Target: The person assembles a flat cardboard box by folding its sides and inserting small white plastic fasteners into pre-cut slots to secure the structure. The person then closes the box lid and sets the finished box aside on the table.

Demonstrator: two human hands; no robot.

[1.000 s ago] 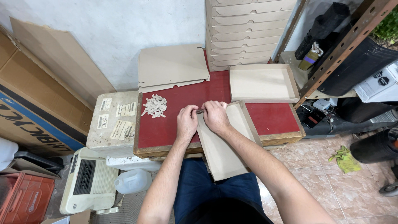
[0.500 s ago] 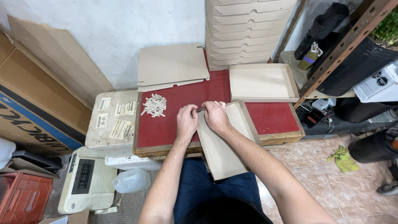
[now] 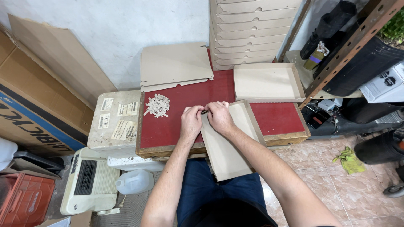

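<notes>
Both hands met at the top left corner of a half-folded cardboard tray (image 3: 229, 143), which lay on the red desk (image 3: 185, 105) with its near end hanging over the front edge above the person's lap. The left hand (image 3: 191, 122) sat just outside the tray's left wall, its fingers curled shut and pinching the cardboard at the corner. The right hand (image 3: 219, 117) rested just inside that corner, its fingers bent down and pressed on the same fold, touching the left hand's fingertips. Whatever small piece might have been between the fingertips was too hidden to tell.

A small heap of pale clips (image 3: 157, 105) lay on the desk, left of the hands and apart from them. Flat cardboard blanks (image 3: 174, 65) leaned at the back of the desk against the wall. A finished tray (image 3: 267, 82) sat at the back right, near a tall stack of trays (image 3: 252, 29) rising behind it. A white box with labels (image 3: 113, 120) stood just left of the desk, and a plastic jug (image 3: 134, 181) lay on the floor below.
</notes>
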